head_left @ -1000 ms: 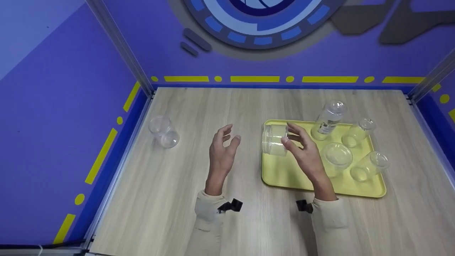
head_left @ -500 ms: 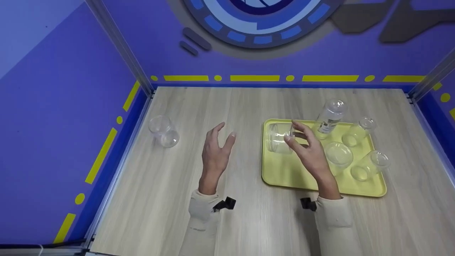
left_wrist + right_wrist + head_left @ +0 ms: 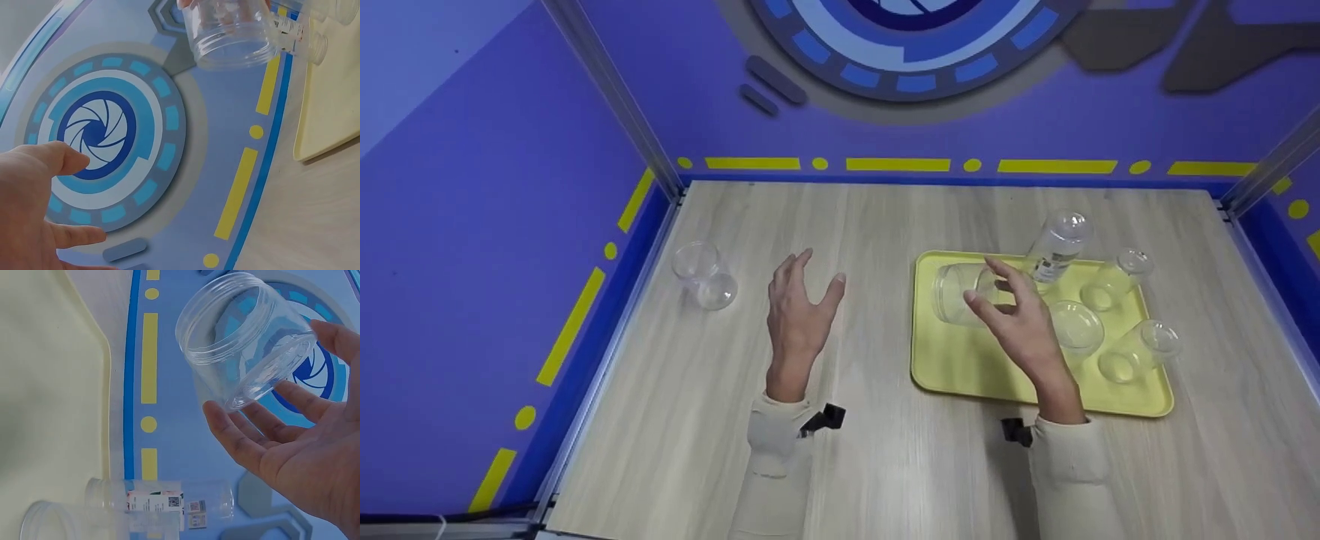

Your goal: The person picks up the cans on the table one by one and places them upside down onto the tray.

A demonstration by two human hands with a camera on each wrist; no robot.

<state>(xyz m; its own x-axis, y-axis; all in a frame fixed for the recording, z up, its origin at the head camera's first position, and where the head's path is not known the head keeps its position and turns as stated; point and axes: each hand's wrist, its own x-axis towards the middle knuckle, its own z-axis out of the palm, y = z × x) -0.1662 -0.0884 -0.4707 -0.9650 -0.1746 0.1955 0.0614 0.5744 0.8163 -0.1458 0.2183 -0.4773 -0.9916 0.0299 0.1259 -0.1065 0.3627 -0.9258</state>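
Observation:
My right hand holds a clear plastic jar by its base, thumb and fingers spread around it. The jar lies sideways over the left part of the yellow tray; its threaded mouth points left and away from the palm. My left hand hovers over the table left of the tray, thumb apart from the fingers, holding nothing. In the left wrist view, the left thumb and fingers are apart, and the jar shows at the top.
On the tray's right side stand several clear containers, among them a labelled bottle, a jar and a cup-like one. Another clear container is on the table at the left. Purple-blue panels enclose the table's back and sides.
My left hand has moved left, away from the jar, and its fingers have spread wider. My right hand has carried the jar a little to the right over the tray, turning its mouth slightly.

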